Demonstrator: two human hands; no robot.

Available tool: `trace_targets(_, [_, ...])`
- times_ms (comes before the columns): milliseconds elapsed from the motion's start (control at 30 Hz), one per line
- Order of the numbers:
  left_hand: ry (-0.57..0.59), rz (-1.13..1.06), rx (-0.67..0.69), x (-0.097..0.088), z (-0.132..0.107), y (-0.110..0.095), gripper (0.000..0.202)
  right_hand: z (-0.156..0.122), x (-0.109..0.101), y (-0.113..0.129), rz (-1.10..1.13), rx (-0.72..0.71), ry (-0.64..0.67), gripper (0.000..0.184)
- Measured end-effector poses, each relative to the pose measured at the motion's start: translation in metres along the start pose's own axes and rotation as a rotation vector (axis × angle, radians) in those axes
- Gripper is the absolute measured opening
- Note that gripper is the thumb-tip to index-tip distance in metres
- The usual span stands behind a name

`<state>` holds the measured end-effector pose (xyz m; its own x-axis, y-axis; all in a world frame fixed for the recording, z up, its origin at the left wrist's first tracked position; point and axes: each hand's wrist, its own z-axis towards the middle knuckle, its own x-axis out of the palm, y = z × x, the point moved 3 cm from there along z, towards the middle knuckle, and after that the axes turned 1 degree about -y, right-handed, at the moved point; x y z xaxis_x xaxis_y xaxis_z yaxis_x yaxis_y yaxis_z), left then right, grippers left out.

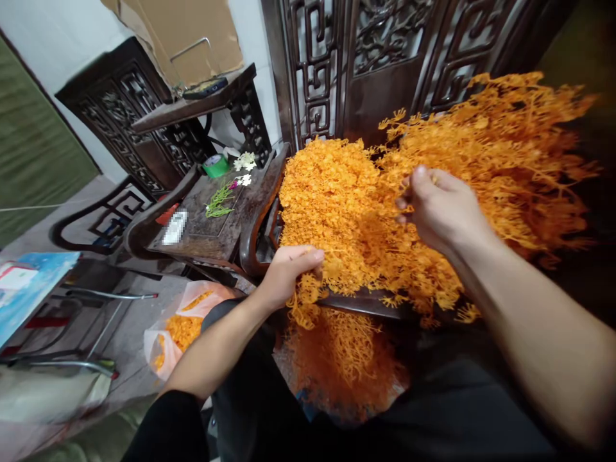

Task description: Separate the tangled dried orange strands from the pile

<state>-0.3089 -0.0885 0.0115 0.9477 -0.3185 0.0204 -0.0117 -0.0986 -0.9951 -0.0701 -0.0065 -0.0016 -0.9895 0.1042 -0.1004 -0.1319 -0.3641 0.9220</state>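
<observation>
The person's left hand (294, 273) is clamped, thumb against fingers, on a curly orange plastic-looking sprig (306, 300), its forearm angling up from lower left. The right hand (443, 206) is raised higher, wrist bent and fingers curled toward the thumb; whether it grips anything cannot be told. The sprig hangs at the near edge of a bushy orange branching heap (332, 192). Farther left are a green tape roll (216, 167) and a white rectangular item (174, 227), its surface too blurred to read.
</observation>
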Motion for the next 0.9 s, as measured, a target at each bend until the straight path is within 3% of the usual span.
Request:
trace_targets(33, [-0.011,0.011,0.017,0.002,0.002,-0.001,0.041,-0.006,-0.006,0.0,0.088,0.135,0.016,0.04])
trace_targets(100, [-0.038,0.034,0.059,0.01,0.009,-0.004,0.042,-0.027,-0.005,0.006,0.188,0.329,0.179,0.038])
trace_targets(167, [-0.051,0.059,0.111,0.021,0.017,-0.007,0.042,-0.05,0.003,0.018,0.201,0.389,0.362,0.041])
trace_targets(233, [-0.03,0.085,0.164,0.034,0.024,-0.008,0.042,-0.068,0.009,0.029,0.223,0.405,0.42,0.05])
trace_targets(333, [0.02,0.11,0.227,0.05,0.031,-0.007,0.042,-0.079,0.006,0.041,0.227,0.376,0.361,0.058])
trace_targets(467, [-0.017,0.167,0.273,0.059,0.035,-0.003,0.04,-0.08,-0.004,0.049,0.022,0.194,0.292,0.051])
trace_targets(567, [0.006,0.28,0.251,0.065,0.035,-0.001,0.042,-0.078,-0.01,0.045,-0.081,0.143,0.13,0.052])
trace_targets(667, [0.051,0.299,0.213,0.069,0.032,-0.001,0.044,-0.065,-0.022,0.03,-0.044,0.21,-0.082,0.054])
trace_targets(800, [0.022,0.152,0.207,0.058,0.026,-0.006,0.044,-0.034,-0.053,0.014,0.257,0.33,-0.418,0.036])
trace_targets(833, [0.016,0.108,0.187,0.053,0.025,-0.006,0.043,-0.028,-0.057,0.012,0.315,0.389,-0.434,0.031])
trace_targets(900, [0.009,-0.009,0.12,0.043,0.025,-0.005,0.037,-0.022,-0.053,0.011,0.356,0.549,-0.323,0.022])
